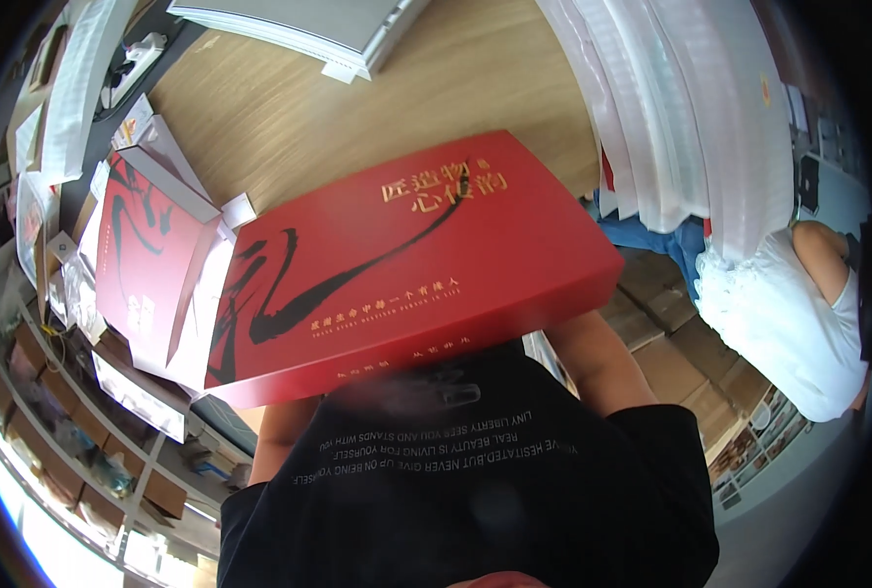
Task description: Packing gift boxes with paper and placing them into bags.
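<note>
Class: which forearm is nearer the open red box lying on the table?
Left. The left forearm sits just below the open red box; the right forearm is far off to its right.

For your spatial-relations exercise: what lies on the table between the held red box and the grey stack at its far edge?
Head view: bare wooden tabletop separates the large red box from the grey stack.

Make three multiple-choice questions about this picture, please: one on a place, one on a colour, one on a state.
1. Where is the open box?
A. on the wooden table's left side
B. on the floor
C. on a chair

2. What colour is the big flat box?
A. blue
B. red with black brushstrokes
C. white

3. How is the big flat box?
A. open
B. crushed
C. closed, held above the table

Answers: 1 A, it lies at the table's left edge. 2 B, its lid is red and black. 3 C, its lid is on, forearms reach under it; the hands are hidden.
</note>
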